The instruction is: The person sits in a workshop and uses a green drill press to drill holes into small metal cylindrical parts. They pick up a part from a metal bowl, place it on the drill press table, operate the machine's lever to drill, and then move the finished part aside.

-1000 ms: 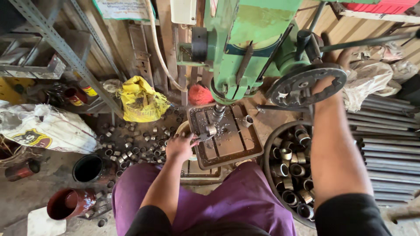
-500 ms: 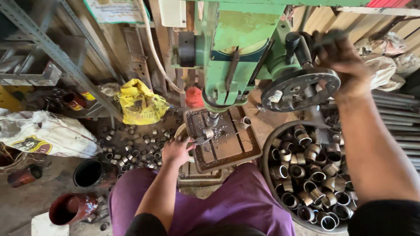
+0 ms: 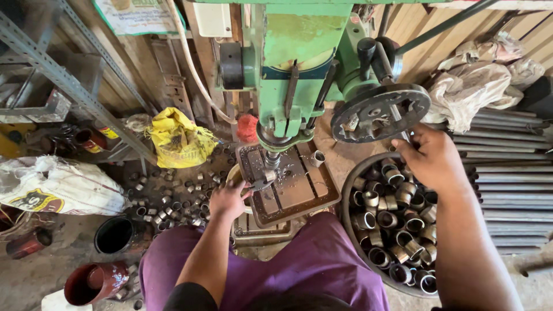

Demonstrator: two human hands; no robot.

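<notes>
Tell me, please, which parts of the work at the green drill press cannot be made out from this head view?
- Drill bit tip: hidden behind the small metal piece and left hand.
- Grip on the feed wheel: the right hand covers the handle.
- Drill press top: cut off by the upper edge.
- Tub of metal rings: partly behind the right forearm.

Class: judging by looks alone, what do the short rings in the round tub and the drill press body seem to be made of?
Rings: probably bare steel tube, grey with a dull shine and thin walls. Drill press body: likely cast metal, painted green, with chipped, grimy patches.
</notes>
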